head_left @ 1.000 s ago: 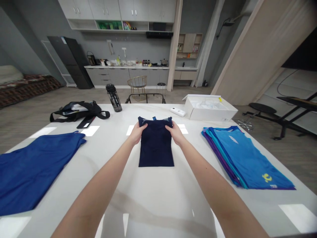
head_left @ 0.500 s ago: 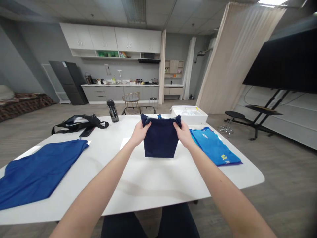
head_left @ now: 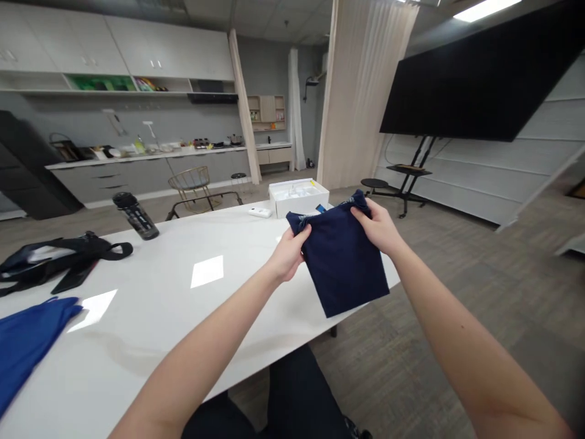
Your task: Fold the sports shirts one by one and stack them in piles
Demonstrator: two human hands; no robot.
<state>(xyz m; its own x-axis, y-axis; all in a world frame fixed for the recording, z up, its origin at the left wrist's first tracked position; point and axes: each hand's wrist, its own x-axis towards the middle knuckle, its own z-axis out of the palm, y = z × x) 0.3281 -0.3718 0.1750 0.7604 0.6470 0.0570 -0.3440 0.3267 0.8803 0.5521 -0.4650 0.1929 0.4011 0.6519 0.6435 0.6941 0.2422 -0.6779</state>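
Note:
A folded navy shirt (head_left: 345, 262) hangs from both my hands above the right part of the white table (head_left: 183, 329), its lower edge tilted. My left hand (head_left: 287, 253) pinches its upper left corner, thumb on the near side. At the upper right corner, my right hand (head_left: 377, 227) grips the cloth in the same way. A small blue tag (head_left: 320, 208) sticks up from the top edge. The stack of bright blue shirts is not visible now; the navy shirt covers that part of the table. Over at the left lies a blue garment (head_left: 27, 341), partly out of view.
Behind the shirt stands an open white box (head_left: 301, 208), with a small white device (head_left: 260, 212) beside it. A dark bottle (head_left: 137, 216), a black bag (head_left: 82, 249) and a phone (head_left: 73, 277) are on the left. The table's edge runs below my hands.
My view has turned right. Both hands have carried the navy shirt rightward over the place where the bright blue stack lay, and the shirt has tilted. Both grips stay.

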